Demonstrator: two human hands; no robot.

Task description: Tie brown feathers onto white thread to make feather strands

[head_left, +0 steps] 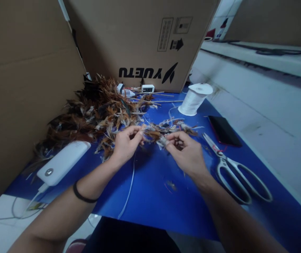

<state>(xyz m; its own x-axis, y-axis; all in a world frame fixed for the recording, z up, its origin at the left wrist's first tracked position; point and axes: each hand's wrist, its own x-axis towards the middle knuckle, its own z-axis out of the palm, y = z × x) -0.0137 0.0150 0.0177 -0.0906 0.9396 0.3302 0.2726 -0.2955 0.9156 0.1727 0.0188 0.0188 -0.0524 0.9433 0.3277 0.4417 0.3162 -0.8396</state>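
Observation:
My left hand (126, 142) and my right hand (185, 151) meet over a blue sheet (152, 189), both pinched on a small bundle of brown and grey feathers (154, 134) held between them. A thin white string (129, 188) hangs from the bundle toward me across the sheet. A black band circles my left wrist. A large heap of brown feathers (87, 112) lies just left of and behind my left hand.
A white spool of string (194, 99) stands behind my right hand. Large scissors (231, 168) and a dark phone (224, 130) lie to the right. A white power bank (63, 162) lies at left. Cardboard boxes (139, 38) wall the back and left. Thin wooden sticks (161, 100) lie near the box.

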